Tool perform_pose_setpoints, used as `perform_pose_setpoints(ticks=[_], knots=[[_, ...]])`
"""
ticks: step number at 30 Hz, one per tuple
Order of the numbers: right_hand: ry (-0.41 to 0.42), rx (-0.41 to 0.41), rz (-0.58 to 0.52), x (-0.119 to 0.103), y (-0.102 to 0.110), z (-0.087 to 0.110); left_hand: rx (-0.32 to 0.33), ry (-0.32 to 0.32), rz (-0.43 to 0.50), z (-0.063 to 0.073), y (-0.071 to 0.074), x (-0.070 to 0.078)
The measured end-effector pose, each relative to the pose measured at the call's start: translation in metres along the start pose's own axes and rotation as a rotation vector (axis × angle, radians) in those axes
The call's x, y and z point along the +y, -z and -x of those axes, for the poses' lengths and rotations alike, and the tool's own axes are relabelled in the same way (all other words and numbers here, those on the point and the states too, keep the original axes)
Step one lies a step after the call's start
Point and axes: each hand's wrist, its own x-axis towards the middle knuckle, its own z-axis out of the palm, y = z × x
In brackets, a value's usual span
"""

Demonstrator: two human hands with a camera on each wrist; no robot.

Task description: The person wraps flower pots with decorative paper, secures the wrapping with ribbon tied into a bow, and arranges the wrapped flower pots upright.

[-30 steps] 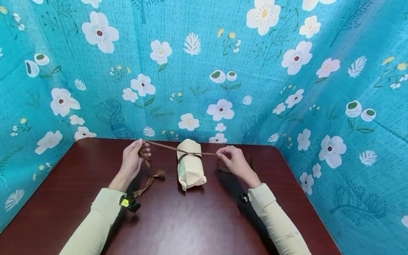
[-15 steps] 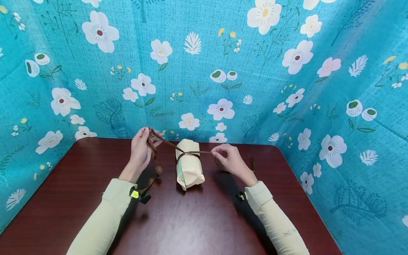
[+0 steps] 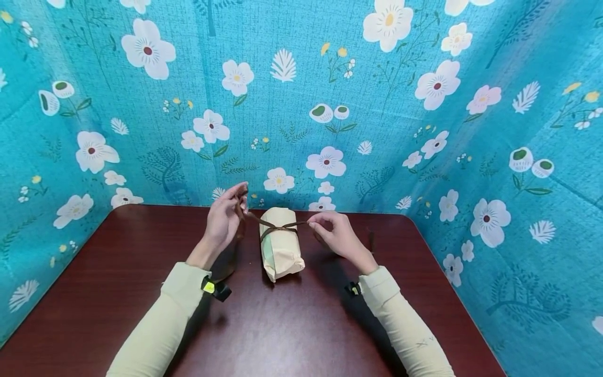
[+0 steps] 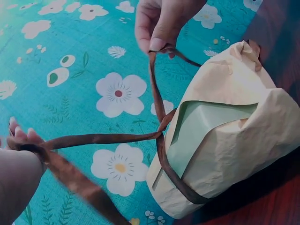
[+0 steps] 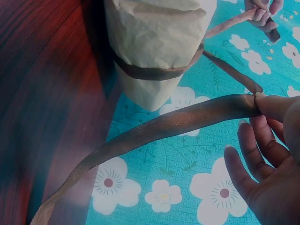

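Note:
A parcel in cream paper (image 3: 283, 251) lies on the table, a pale green patch (image 4: 206, 124) showing through a gap in the wrapping. A brown ribbon (image 4: 185, 187) circles it and crosses over itself on top. My left hand (image 3: 223, 222), left of the parcel and raised, holds one ribbon end, which passes over the fingers with its tail hanging down. To the parcel's right, my right hand (image 3: 340, 235) pinches the other end between thumb and index finger. Its remaining fingers are loosely bent in the right wrist view, where that loose tail (image 5: 173, 122) runs toward the table.
The dark red wooden table (image 3: 292, 335) has rounded far corners. A turquoise flowered cloth (image 3: 282, 104) hangs behind it and along both sides. Each wrist wears a small black camera (image 3: 216, 289) on a strap below the sleeve cuff.
My left hand has moved right and up, closer to the parcel, bringing its ribbon end along. The right hand has shifted slightly left. The ribbon's left stretch is now shorter and slacker.

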Motion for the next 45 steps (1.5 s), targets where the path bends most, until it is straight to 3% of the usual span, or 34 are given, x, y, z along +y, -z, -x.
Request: perform_pose_setpoints(ticks=[5, 10, 14, 18, 21, 24, 28, 31, 35, 40, 45], knots=[[0.000, -0.005, -0.027, -0.002, -0.003, -0.003, -0.034, -0.036, -0.156, 0.001, -0.005, -0.011], [0.003, -0.007, -0.040, -0.005, -0.005, -0.005, 0.022, -0.053, -0.281, 0.003, -0.008, -0.024], [0.000, -0.014, -0.049, -0.007, -0.007, -0.004, 0.029, 0.000, -0.358, 0.002, -0.011, -0.031], [-0.009, -0.026, -0.053, -0.008, -0.008, -0.004, -0.035, 0.089, -0.413, 0.002, -0.015, -0.040], [-0.005, -0.026, -0.059, -0.010, -0.008, -0.005, -0.066, 0.120, -0.472, 0.002, -0.017, -0.047], [0.001, -0.020, -0.075, -0.012, -0.008, -0.005, -0.069, 0.085, -0.558, 0.003, -0.019, -0.052], [-0.007, -0.009, -0.074, -0.013, -0.009, -0.006, -0.083, -0.024, -0.670, 0.002, -0.024, -0.054], [-0.014, 0.001, -0.043, -0.014, -0.008, -0.008, -0.099, -0.068, -0.720, 0.000, -0.031, -0.053], [-0.034, 0.011, 0.003, -0.016, -0.007, -0.011, -0.155, -0.065, -0.760, -0.001, -0.038, -0.052], [-0.075, -0.024, -0.008, -0.019, -0.006, -0.016, -0.255, -0.065, -0.884, 0.000, -0.040, -0.052], [-0.102, -0.064, -0.023, -0.027, -0.005, -0.024, -0.288, -0.113, -1.001, 0.002, -0.039, -0.053]])
